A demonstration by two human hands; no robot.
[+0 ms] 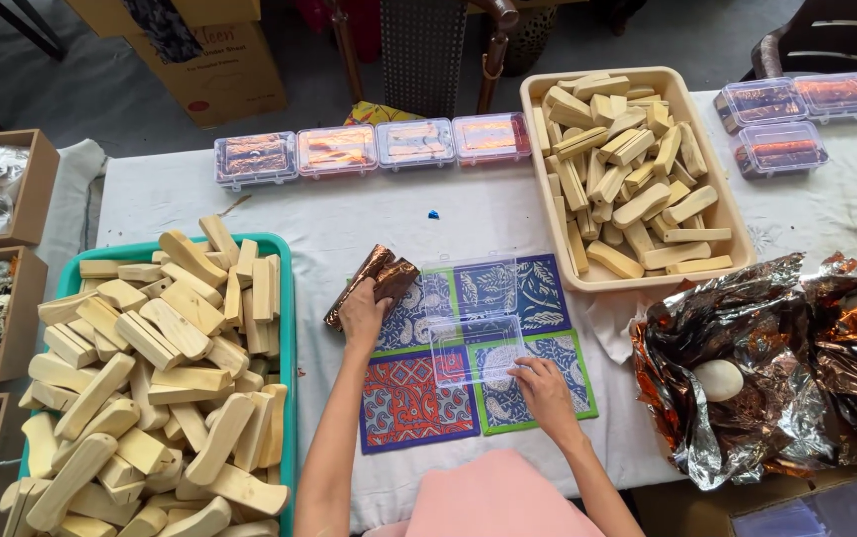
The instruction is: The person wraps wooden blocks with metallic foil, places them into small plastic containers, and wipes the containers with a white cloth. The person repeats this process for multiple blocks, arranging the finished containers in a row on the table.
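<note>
Trays of wooden blocks, teal tray [284, 298] and beige tray [737, 239], flank the open clear box [473, 318]; left hand [364, 316] pinches foil-wrapped piece [374, 283], right hand [545, 388] fingers spread flat on box's near edge.

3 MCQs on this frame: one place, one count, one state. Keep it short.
1. Where is the teal tray of wooden blocks?
A. table's left side
B. table's right side
C. on the floor

2. How many closed clear boxes sit in the row behind the patterned mats?
A. two
B. four
C. six

3. The clear box at the right hand is:
A. open, empty
B. shut, full
C. wrapped in foil

Answers: 1 A, it lies at the person's left. 2 B, four stand side by side. 3 A, lid swung back; the left hand holds the foil-wrapped piece.
</note>
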